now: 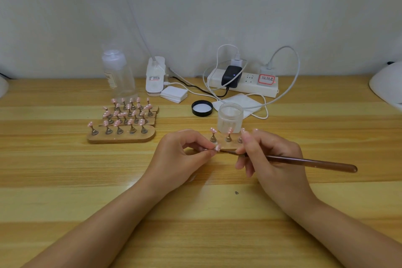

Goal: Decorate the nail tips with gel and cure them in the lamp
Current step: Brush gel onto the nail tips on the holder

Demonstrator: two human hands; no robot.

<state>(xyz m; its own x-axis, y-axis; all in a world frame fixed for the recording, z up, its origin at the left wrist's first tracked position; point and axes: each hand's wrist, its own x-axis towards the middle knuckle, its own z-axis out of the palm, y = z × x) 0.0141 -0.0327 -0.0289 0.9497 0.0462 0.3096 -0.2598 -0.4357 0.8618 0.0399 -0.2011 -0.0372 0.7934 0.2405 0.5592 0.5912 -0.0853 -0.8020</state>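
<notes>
Both forearms reach in from the near edge of the pale striped wooden table [65, 169] and meet at its middle. The left hand [182, 154] lies with its back turned left, fingers curled, thumb and forefinger pinching a small pink nail tip on a stud [217, 148]. The right hand [272, 159] faces it, fingers curled round a long brown-handled brush [304, 162] whose handle points right and whose fine end touches or nearly touches the pinched tip. Just behind the hands stands a small cork holder with pink tips on metal stands [228, 137], a frosted open jar [230, 117] beyond it. A white curved lamp housing [387, 87] sits at the far right edge.
</notes>
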